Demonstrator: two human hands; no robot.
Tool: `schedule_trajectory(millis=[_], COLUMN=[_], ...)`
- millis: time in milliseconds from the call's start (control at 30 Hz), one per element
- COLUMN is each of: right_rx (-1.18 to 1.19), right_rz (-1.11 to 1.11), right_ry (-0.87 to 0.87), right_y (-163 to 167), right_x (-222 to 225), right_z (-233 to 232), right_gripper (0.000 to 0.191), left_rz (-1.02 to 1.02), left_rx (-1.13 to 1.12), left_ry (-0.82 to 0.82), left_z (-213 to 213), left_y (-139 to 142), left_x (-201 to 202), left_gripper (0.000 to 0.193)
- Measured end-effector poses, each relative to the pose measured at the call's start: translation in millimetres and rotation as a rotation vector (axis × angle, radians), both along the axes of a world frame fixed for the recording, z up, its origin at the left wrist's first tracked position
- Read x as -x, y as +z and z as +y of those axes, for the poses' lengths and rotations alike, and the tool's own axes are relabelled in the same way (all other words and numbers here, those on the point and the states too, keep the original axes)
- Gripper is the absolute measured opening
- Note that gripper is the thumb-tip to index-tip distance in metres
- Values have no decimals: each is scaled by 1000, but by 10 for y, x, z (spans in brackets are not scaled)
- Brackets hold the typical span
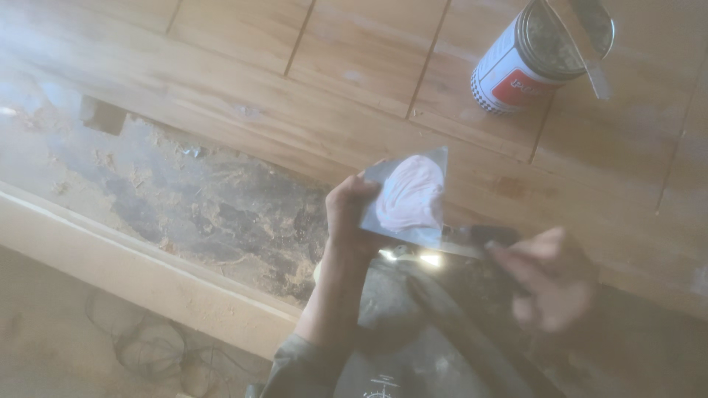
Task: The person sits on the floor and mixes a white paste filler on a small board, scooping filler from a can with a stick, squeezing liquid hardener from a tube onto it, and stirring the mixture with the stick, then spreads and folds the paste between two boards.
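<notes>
The left hand (346,214) is pinching a metal plate (407,197) by its edge, tilting it face-up so the pink putty (411,195) is not sliding off. The right hand (549,276), blurred, is gripping a knife (472,239) just below the plate; its fingers seem curled. An open tin (527,59) is standing well above the plate on the wooden panel (369,81).

We see a light brown panelled wooden surface (354,81) carrying an open round tin with a white, red and checkered label (516,70), and beside the wood a dusty grey floor strewn with sawdust (184,199), edged by a pale wooden beam (140,276).
</notes>
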State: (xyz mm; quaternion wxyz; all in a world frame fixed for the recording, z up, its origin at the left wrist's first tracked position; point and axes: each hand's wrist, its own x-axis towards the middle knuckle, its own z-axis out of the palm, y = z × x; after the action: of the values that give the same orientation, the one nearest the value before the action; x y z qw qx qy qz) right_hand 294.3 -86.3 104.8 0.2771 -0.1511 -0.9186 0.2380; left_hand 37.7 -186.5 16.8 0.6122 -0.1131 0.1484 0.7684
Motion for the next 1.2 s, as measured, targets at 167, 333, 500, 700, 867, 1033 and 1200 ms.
schedule_trajectory(millis=[167, 333, 500, 700, 867, 1033, 1200], right_rx=[1230, 1517, 1524, 1389, 1250, 1251, 1190], right_rz=[523, 489, 437, 320, 376, 598, 579], right_ry=[-142, -149, -169, -294, -401, -340, -255], right_y=[-207, -599, -725, -643, -566, -365, -183], right_x=[93, 295, 229, 102, 195, 231, 209], right_z=[75, 151, 85, -24, -60, 76, 58], right_gripper=[35, 33, 26, 28, 39, 31, 31], left_rz=[24, 74, 85, -37, 985, 258, 665], left_rx=[104, 98, 258, -54, 114, -158, 377], left_ry=[-46, -121, -113, -69, 163, -16, 18], left_z=[26, 174, 212, 147, 75, 90, 76], left_y=[5, 10, -21, -47, -42, -90, -5], left_x=[-65, -202, -263, -185, -149, -107, -200], left_gripper=[65, 64, 63, 56, 67, 48, 65])
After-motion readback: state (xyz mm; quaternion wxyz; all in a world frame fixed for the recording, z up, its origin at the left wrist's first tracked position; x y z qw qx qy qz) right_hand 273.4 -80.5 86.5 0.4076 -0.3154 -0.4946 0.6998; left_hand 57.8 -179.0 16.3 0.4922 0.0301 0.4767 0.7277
